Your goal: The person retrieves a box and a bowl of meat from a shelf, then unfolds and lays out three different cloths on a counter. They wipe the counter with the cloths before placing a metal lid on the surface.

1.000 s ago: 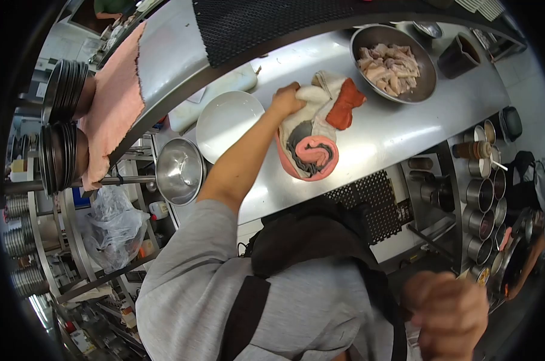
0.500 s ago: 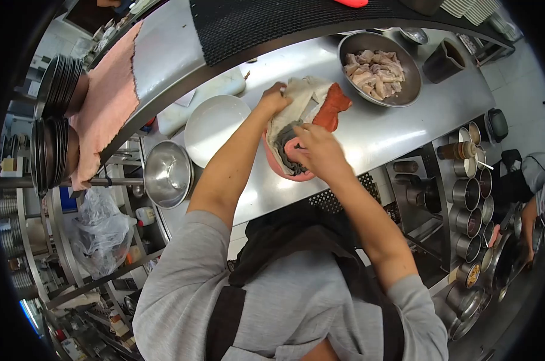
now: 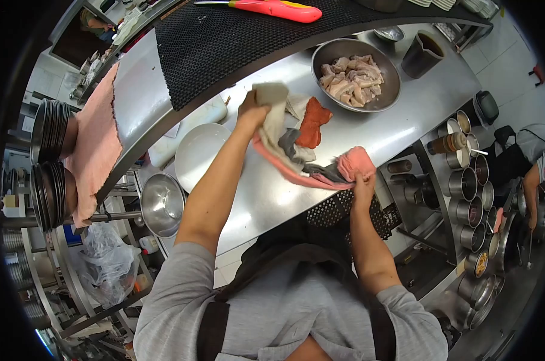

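Both hands hold up a long pink, grey and cream cloth [image 3: 293, 172] that sags between them over the steel counter's front part. My left hand [image 3: 252, 114] is closed around its cream end, which is blurred by motion. Off to the right, my right hand [image 3: 363, 185] pinches the bunched pink end near the counter's front edge. Behind the sagging stretch, a rust-red cloth [image 3: 314, 123] lies crumpled on the counter, with grey and whitish cloth beside it.
A steel bowl of raw meat pieces [image 3: 391, 95] stands at the back right, beside a dark jug [image 3: 421, 56]. On the left are a white plate [image 3: 198, 157] and a metal bowl [image 3: 162, 206]. A pink-handled knife [image 3: 290, 10] lies on the shelf mat. Another person [image 3: 525, 157] stands at far right, past several pots.
The bundled cloth has been drawn out into a long stretch. My right hand moved right and toward me with the pink end; my left hand moved slightly left with the cream end.
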`<state>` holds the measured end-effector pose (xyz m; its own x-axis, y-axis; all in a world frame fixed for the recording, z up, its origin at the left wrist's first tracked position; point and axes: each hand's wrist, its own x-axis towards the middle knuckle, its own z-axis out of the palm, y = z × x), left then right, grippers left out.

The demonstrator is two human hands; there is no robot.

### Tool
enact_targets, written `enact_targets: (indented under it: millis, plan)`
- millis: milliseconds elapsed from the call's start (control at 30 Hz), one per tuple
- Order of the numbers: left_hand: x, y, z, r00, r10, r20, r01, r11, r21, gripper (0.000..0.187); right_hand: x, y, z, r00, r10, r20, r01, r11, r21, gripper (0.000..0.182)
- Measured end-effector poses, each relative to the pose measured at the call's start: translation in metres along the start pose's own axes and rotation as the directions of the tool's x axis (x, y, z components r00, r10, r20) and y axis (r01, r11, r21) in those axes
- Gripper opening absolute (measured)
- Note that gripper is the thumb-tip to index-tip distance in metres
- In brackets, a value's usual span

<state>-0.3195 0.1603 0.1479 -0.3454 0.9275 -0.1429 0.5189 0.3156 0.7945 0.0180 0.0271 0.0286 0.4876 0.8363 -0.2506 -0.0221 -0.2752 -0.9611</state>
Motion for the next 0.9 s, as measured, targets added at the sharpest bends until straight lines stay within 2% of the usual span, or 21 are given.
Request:
enact_targets:
  millis: [67,133,167,200,233,300,333,367,400,433,467,500,567,600,633,667,733,767,800,833,900]
  plan:
    - [0.002,0.031,0.006,0.999,0.035,0.001,-0.035,0.998,-0.046,0.061,0.0,-0.02,0.003,1.0,-0.009,0.005,0.009,0.99,-0.144,0.039]
    - [0.001,0.055,0.011,0.948,-0.11,0.298,0.232,0.882,-0.411,0.065,0.006,-0.038,0.003,1.0,-0.023,0.01,0.025,0.959,-0.283,0.042]
    - [0.01,0.046,0.013,0.947,-0.103,0.304,0.227,0.884,-0.409,0.065,0.013,-0.045,-0.002,0.996,0.013,0.085,0.022,0.916,-0.401,0.053]
    - [0.022,0.028,0.014,0.972,-0.071,0.223,0.096,0.99,-0.1,0.066,0.016,-0.049,-0.005,0.987,0.06,0.152,0.027,0.859,-0.512,0.064]
    - [0.033,0.005,0.018,0.988,-0.011,0.156,-0.025,0.973,0.231,0.067,0.015,-0.048,-0.009,0.988,0.062,0.142,0.02,0.861,-0.509,0.064]
    - [0.046,-0.047,0.035,0.974,-0.1,0.205,-0.012,0.876,0.482,0.067,0.009,-0.048,-0.016,0.981,-0.167,0.101,0.195,0.854,-0.482,0.066]
    - [0.032,-0.037,0.028,0.919,-0.251,0.305,0.145,0.933,0.331,0.068,0.008,-0.051,-0.02,0.982,-0.169,0.09,0.191,0.858,-0.478,0.066]
    - [0.012,-0.028,0.022,0.826,-0.371,0.424,0.32,0.928,0.189,0.069,0.006,-0.055,-0.026,0.933,-0.274,0.236,0.358,0.784,-0.508,0.068]
    - [0.001,-0.029,0.026,0.827,-0.364,0.429,0.31,0.931,0.193,0.069,0.004,-0.057,-0.03,0.852,-0.361,0.378,0.517,0.687,-0.51,0.072]
    - [-0.007,-0.028,0.032,0.831,-0.35,0.432,0.393,0.919,-0.013,0.065,0.002,-0.057,-0.032,0.855,-0.367,0.366,0.514,0.689,-0.51,0.072]
    - [-0.006,-0.029,0.038,0.838,-0.333,0.432,0.456,0.862,-0.219,0.062,0.002,-0.057,-0.033,0.774,-0.393,0.497,0.631,0.536,-0.56,0.072]
    - [-0.001,-0.037,0.044,0.84,-0.323,0.436,0.447,0.868,-0.217,0.062,0.002,-0.058,-0.033,0.683,-0.383,0.622,0.73,0.365,-0.577,0.073]
    - [-0.01,-0.036,0.048,0.937,-0.29,0.195,0.311,0.946,-0.087,0.056,0.006,-0.063,-0.031,0.722,-0.301,0.623,0.686,0.426,-0.589,0.069]
    - [-0.016,-0.036,0.049,0.946,-0.312,0.086,0.324,0.913,-0.249,0.049,0.01,-0.065,-0.028,0.782,-0.2,0.59,0.598,0.504,-0.623,0.066]
    - [-0.023,-0.029,0.04,0.946,-0.313,0.088,0.325,0.913,-0.248,0.049,0.014,-0.065,-0.026,0.828,-0.091,0.553,0.498,0.572,-0.651,0.063]
    - [-0.027,-0.026,0.028,0.981,-0.188,0.052,0.192,0.878,-0.44,0.047,0.02,-0.061,-0.023,0.829,-0.091,0.551,0.496,0.574,-0.651,0.063]
    - [-0.053,-0.005,0.0,1.0,0.006,0.018,0.008,0.733,-0.68,0.042,0.027,-0.044,-0.018,0.923,0.101,0.371,0.087,0.885,-0.458,0.052]
    - [-0.076,0.019,-0.02,0.996,0.087,0.035,-0.032,0.663,-0.748,0.04,0.022,-0.038,-0.014,0.923,0.104,0.371,0.085,0.885,-0.457,0.052]
    - [-0.097,0.036,-0.03,0.996,0.082,0.039,-0.026,0.667,-0.745,0.04,0.013,-0.03,-0.009,0.969,0.039,0.243,0.032,0.959,-0.281,0.049]
    - [-0.119,0.052,-0.037,0.979,0.201,0.024,-0.12,0.67,-0.732,0.039,0.005,-0.021,-0.006,0.995,0.001,0.097,0.008,0.996,-0.089,0.046]
    - [-0.149,0.088,-0.053,0.944,0.33,0.017,-0.221,0.668,-0.711,0.039,0.002,0.002,-0.001,0.993,-0.052,0.104,0.072,0.979,-0.192,0.048]
